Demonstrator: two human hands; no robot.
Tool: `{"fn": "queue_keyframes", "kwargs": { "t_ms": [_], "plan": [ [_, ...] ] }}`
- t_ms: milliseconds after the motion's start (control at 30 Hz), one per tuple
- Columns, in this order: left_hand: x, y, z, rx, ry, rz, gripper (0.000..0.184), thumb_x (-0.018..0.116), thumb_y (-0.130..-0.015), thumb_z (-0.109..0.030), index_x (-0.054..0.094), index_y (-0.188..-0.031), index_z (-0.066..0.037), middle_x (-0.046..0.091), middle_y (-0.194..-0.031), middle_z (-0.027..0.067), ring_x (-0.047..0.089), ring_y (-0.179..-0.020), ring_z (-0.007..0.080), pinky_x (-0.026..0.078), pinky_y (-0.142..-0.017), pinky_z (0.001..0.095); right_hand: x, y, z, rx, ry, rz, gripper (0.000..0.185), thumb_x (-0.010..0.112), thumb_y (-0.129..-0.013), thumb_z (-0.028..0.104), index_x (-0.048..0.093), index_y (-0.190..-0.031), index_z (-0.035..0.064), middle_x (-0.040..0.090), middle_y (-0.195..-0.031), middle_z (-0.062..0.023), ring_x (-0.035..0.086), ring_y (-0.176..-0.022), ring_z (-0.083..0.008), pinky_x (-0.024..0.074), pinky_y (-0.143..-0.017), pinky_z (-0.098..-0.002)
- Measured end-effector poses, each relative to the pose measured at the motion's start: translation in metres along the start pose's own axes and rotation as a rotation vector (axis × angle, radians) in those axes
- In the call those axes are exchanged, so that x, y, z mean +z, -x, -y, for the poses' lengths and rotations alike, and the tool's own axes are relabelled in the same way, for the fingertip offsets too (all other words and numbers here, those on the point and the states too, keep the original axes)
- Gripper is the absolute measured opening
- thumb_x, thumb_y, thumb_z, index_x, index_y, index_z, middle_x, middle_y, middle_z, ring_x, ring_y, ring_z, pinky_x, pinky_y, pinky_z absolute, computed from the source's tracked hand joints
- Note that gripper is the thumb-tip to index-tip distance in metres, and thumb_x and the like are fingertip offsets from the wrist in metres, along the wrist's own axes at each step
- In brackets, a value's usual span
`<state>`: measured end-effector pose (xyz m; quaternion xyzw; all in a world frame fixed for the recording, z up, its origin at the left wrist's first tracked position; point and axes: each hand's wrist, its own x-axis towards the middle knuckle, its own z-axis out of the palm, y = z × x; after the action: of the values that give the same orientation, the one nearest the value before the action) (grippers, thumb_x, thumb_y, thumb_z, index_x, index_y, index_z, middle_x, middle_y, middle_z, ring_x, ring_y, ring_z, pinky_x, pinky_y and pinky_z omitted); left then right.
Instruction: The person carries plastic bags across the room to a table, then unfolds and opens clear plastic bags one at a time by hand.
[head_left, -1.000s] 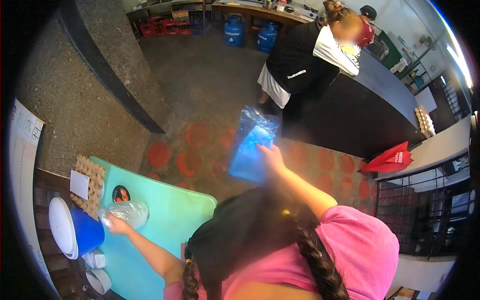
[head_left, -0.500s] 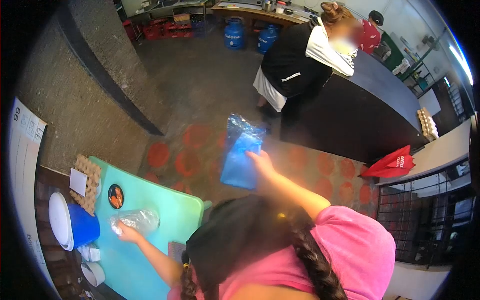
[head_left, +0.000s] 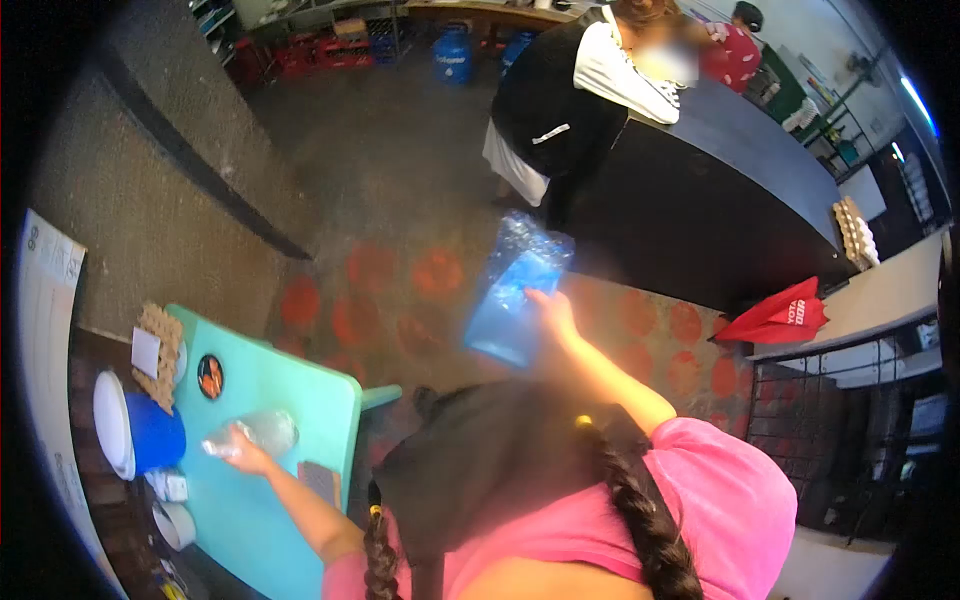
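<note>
My right hand (head_left: 552, 312) is closed on the edge of a blue plastic pack (head_left: 512, 305) with a clear, crinkled top, held up over the floor in front of me. On the left, my left hand (head_left: 245, 452) grips a clear plastic bag (head_left: 270, 432), bunched at the end by my fingers and puffed out on the far side. That bag is at the turquoise table (head_left: 300, 390); whether it rests on the top I cannot tell. A small black dish (head_left: 211, 377) with orange-red pieces sits beyond the bag.
A blue bucket (head_left: 158, 435) with a white lid, an egg tray (head_left: 158, 350) and a white bowl (head_left: 174, 525) line the table's left edge. A person (head_left: 560, 110) leans on a dark counter (head_left: 690, 190) ahead; another stands behind. A red umbrella (head_left: 780, 315) lies at right.
My view has shifted, and the table sits further left in it. The blue pack has moved right in view, still in my right hand. My left hand keeps hold of the clear bag.
</note>
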<state>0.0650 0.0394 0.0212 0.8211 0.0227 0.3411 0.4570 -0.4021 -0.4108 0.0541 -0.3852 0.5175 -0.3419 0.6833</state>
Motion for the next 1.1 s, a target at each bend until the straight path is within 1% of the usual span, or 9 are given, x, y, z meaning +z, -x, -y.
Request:
{"fn": "queue_keyframes", "kwargs": {
  "t_ms": [233, 333, 533, 667, 733, 833, 900, 1033, 1100],
  "plan": [
    [-0.019, 0.036, 0.001, 0.039, -0.148, 0.176, 0.060, 0.092, -0.059, -0.029, 0.066, -0.100, 0.006, 0.069, -0.098, 0.0204, 0.066, -0.084, 0.0362, 0.053, -0.082, 0.0482, -0.110, -0.034, -0.029, -0.289, 0.440, -0.100, 0.037, 0.067, -0.084, 0.029, 0.068, -0.102, -0.0035, 0.068, -0.095, -0.0125, 0.064, -0.086, -0.0224, 0.0494, -0.081, -0.0364],
    [-0.013, 0.041, 0.082, 0.077, -0.350, 0.184, 0.102, 0.094, -0.049, -0.036, 0.046, -0.129, 0.005, 0.053, -0.121, 0.0217, 0.051, -0.113, 0.0382, 0.038, -0.104, 0.0489, -0.128, -0.028, -0.027, -0.092, -0.063, 0.006, 0.034, 0.063, -0.090, 0.020, 0.063, -0.111, -0.0068, 0.067, -0.104, -0.0135, 0.065, -0.092, -0.0236, 0.0507, -0.085, -0.0359],
    [-0.032, 0.102, 0.040, -0.152, -0.407, -0.225, 0.109, 0.083, -0.068, -0.040, 0.023, -0.147, 0.005, 0.040, -0.137, 0.0261, 0.034, -0.132, 0.0421, 0.028, -0.112, 0.0490, -0.162, -0.024, -0.027, 0.007, -0.033, -0.046, 0.042, 0.063, -0.091, 0.029, 0.059, -0.115, -0.0053, 0.064, -0.107, -0.0127, 0.062, -0.094, -0.0254, 0.0489, -0.088, -0.0397],
    [-0.031, 0.125, -0.044, 0.020, -0.163, -0.107, 0.093, 0.078, -0.074, -0.031, 0.030, -0.145, 0.003, 0.038, -0.142, 0.0257, 0.031, -0.137, 0.0387, 0.026, -0.114, 0.0483, -0.160, -0.051, -0.017, -0.004, -0.044, -0.090, 0.041, 0.064, -0.091, 0.029, 0.060, -0.114, -0.0043, 0.064, -0.107, -0.0124, 0.062, -0.094, -0.0259, 0.0494, -0.087, -0.0404],
    [-0.023, 0.119, -0.087, 0.373, -0.212, 0.497, 0.070, 0.068, -0.081, -0.022, 0.041, -0.141, 0.001, 0.039, -0.144, 0.0237, 0.031, -0.140, 0.0346, 0.025, -0.115, 0.0494, -0.149, -0.088, -0.009, -0.047, 0.002, -0.089, 0.038, 0.064, -0.090, 0.027, 0.062, -0.111, -0.0051, 0.064, -0.106, -0.0141, 0.063, -0.091, -0.0265, 0.0517, -0.083, -0.0416],
    [0.026, 0.092, -0.081, 0.683, -0.867, 0.735, 0.050, 0.056, -0.088, -0.017, 0.051, -0.133, 0.001, 0.043, -0.143, 0.0190, 0.034, -0.139, 0.0318, 0.021, -0.116, 0.0531, -0.071, -0.124, 0.010, -0.074, -0.018, -0.010, 0.037, 0.066, -0.089, 0.026, 0.063, -0.110, -0.0051, 0.066, -0.103, -0.0142, 0.064, -0.088, -0.0254, 0.0523, -0.081, -0.0394],
    [0.068, 0.073, -0.033, 0.829, -1.359, 0.628, 0.045, 0.044, -0.093, -0.016, 0.051, -0.135, 0.000, 0.044, -0.145, 0.0168, 0.038, -0.138, 0.0328, 0.018, -0.116, 0.0557, -0.030, -0.170, 0.008, -0.081, -0.023, 0.054, 0.034, 0.064, -0.091, 0.020, 0.061, -0.114, -0.0043, 0.066, -0.104, -0.0123, 0.065, -0.090, -0.0244, 0.0515, -0.084, -0.0381],
    [0.120, 0.024, -0.008, 0.582, -2.048, 1.141, 0.048, 0.042, -0.100, -0.029, 0.049, -0.140, -0.005, 0.039, -0.151, 0.0127, 0.033, -0.141, 0.0366, 0.008, -0.116, 0.0597, 0.084, -0.189, 0.052, -0.225, 0.181, 0.020, 0.037, 0.070, -0.084, 0.026, 0.064, -0.106, -0.0034, 0.066, -0.099, -0.0085, 0.061, -0.085, -0.0193, 0.0476, -0.080, -0.0335],
    [0.130, 0.003, 0.031, 0.562, -2.021, 1.520, 0.050, 0.055, -0.093, -0.031, 0.054, -0.137, -0.010, 0.044, -0.148, 0.0128, 0.040, -0.136, 0.0372, 0.021, -0.110, 0.0628, 0.134, -0.193, 0.080, -0.286, 0.166, 0.059, 0.035, 0.070, -0.084, 0.026, 0.065, -0.103, -0.0022, 0.066, -0.097, -0.0081, 0.060, -0.088, -0.0190, 0.0469, -0.082, -0.0345]
  ]
}}
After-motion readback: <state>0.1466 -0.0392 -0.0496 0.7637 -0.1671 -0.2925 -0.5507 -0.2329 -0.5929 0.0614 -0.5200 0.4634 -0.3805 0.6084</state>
